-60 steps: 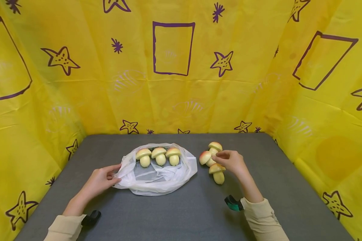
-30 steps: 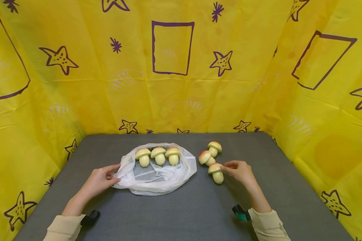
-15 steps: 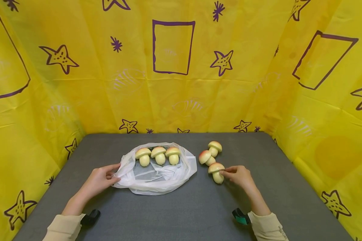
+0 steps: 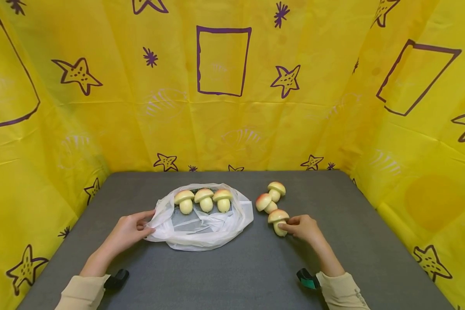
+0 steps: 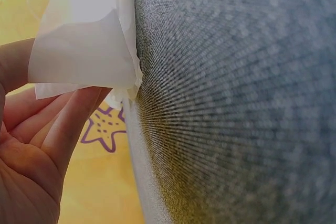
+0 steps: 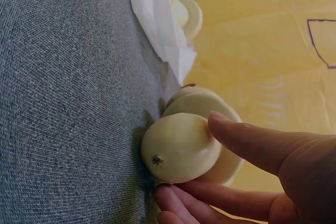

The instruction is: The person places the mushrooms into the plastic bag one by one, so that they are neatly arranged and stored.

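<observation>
In the head view, my left hand (image 4: 128, 232) holds the left rim of a white plastic bag (image 4: 197, 241), pinching its film between thumb and fingers, as the left wrist view also shows. Three toy mushrooms with cream stems and reddish-yellow caps lie in a row in the bag's wide mouth, the middle mushroom (image 4: 204, 200) among them. To the bag's right, my right hand (image 4: 306, 228) grips the stem of the nearest loose mushroom (image 4: 278, 217), which lies on the table. Thumb and fingers sit on opposite sides of that stem (image 6: 176, 148) in the right wrist view.
Two more mushrooms lie just behind the gripped one: a tilted mushroom (image 4: 265, 202) and a farther mushroom (image 4: 276, 190). The dark grey table (image 4: 217, 280) runs back to a yellow patterned cloth (image 4: 224, 137), which also rises at both sides.
My right hand has come away from the two rear mushrooms, moved toward the near one, and slid down from its cap to its stem. The left hand and bag stay put.
</observation>
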A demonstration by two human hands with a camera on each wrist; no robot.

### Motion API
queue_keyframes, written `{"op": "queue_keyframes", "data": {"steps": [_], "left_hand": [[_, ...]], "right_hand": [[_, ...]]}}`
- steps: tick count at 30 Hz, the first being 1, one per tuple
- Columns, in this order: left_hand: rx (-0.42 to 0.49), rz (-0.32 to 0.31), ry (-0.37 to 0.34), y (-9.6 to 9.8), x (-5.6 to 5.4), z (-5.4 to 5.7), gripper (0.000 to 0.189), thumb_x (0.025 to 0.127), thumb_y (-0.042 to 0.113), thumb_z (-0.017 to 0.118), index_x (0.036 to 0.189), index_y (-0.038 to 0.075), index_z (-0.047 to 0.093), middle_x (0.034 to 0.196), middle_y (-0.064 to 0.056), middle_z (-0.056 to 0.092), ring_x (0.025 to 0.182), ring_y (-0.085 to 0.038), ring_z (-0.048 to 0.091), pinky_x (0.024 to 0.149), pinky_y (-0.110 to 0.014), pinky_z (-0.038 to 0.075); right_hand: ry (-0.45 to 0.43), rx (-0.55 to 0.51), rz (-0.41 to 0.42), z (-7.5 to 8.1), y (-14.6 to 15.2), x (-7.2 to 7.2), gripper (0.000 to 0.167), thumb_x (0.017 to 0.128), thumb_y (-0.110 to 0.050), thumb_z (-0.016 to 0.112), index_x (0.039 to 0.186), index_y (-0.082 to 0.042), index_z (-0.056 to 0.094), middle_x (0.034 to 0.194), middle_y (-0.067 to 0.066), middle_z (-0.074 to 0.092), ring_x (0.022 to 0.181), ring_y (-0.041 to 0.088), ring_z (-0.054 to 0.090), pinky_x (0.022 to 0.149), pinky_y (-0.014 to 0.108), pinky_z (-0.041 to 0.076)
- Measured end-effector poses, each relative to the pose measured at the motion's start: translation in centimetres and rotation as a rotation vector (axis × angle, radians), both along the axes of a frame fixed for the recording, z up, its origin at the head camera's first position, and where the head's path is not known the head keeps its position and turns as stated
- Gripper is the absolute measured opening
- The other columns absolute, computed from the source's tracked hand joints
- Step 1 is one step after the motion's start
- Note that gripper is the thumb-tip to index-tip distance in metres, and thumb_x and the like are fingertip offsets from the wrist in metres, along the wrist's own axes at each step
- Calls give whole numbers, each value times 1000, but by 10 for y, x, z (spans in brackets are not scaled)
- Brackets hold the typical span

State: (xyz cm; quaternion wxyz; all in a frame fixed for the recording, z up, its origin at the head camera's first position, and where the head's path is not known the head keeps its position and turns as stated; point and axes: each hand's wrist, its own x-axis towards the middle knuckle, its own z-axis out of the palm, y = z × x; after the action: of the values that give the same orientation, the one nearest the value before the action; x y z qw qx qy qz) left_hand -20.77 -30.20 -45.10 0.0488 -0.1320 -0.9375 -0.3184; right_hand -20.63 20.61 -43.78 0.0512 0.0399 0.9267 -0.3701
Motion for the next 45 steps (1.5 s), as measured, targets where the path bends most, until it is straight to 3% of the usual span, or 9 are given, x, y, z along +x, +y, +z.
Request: {"op": "queue_keyframes", "data": {"steps": [12, 37, 45], "left_hand": [[-9, 3, 3, 0, 0, -1, 53, 79, 19, 76, 127, 2, 60, 115, -22, 66, 87, -24, 69, 70, -35, 58], [-11, 0, -5, 1, 0, 1, 53, 80, 18, 76, 127, 0, 59, 115, -23, 65, 87, -25, 69, 70, -34, 58], [-9, 8, -8, 1, 0, 2, 53, 79, 20, 76, 127, 2, 60, 116, -22, 65, 88, -25, 69, 71, -34, 58]], "right_hand": [[30, 42, 22, -3, -6, -1, 30, 78, -36, 76, 73, -7, 68, 64, -1, 62, 57, 12, 54, 53, 25, 43], [1, 34, 16, -4, -7, -3, 32, 78, -36, 76, 67, -7, 64, 60, 0, 60, 56, 13, 53, 52, 25, 40], [-32, 25, -4, 1, -8, -1, 35, 76, -40, 76, 70, -7, 68, 62, 3, 64, 59, 15, 59, 52, 25, 41]]}}
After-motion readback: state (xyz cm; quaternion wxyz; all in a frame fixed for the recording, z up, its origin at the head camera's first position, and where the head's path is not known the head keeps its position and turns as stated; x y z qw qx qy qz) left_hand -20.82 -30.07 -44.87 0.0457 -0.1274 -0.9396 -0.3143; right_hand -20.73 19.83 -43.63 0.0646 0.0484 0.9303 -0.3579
